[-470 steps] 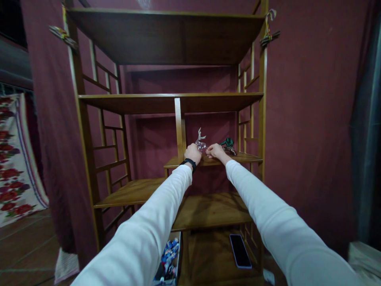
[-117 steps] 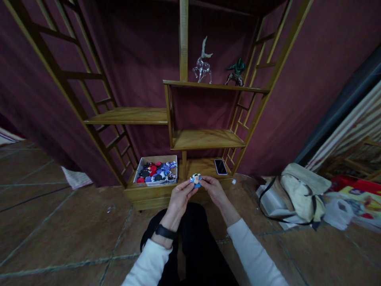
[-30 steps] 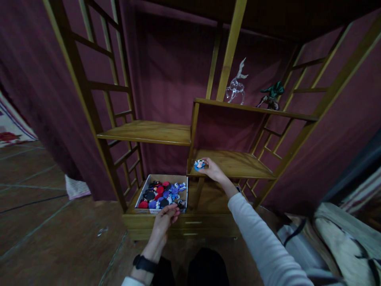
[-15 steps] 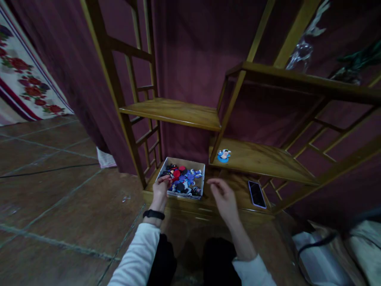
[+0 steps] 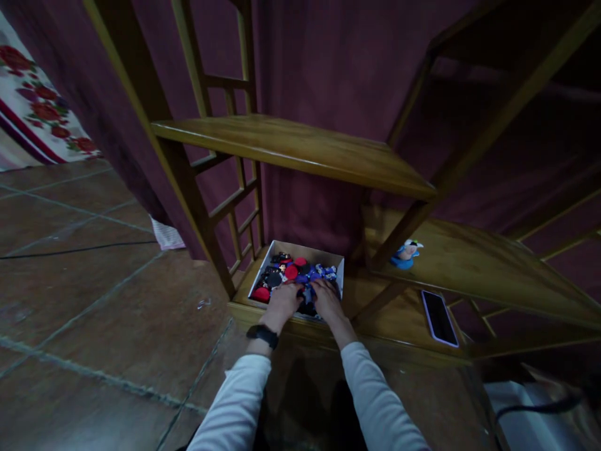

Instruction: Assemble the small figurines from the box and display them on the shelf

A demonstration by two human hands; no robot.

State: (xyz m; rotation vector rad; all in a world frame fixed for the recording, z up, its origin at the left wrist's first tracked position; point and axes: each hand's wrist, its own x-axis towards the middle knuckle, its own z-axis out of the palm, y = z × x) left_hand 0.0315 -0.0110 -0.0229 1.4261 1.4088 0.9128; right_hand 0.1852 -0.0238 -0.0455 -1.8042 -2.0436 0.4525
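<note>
A shallow white box (image 5: 341, 275) on the bottom shelf is filled with small toy figurines (image 5: 301, 270) in blue, black and red, some showing round red or black bases. My left hand (image 5: 283, 300), with a black band at the wrist, reaches into the box's near part, fingers curled. Facing it, my right hand (image 5: 327, 302) is bent inward at the near right of the box. Between the fingertips of both hands shows a bluish-grey figurine (image 5: 307, 293). Its lower part is hidden among the others and the fingers.
A wooden shelf board (image 5: 291, 147) juts out above the box. On a raised board to the right stands a blue-based figurine (image 5: 404, 255); below it lies a phone (image 5: 440, 318). A slanting wooden post (image 5: 451, 163) separates the sections. Bags (image 5: 526, 407) are at lower right.
Both hands have come down into the box; the right one moved left from beside it. My view has moved closer to the shelf. The figurine on the raised board and the phone stayed put.
</note>
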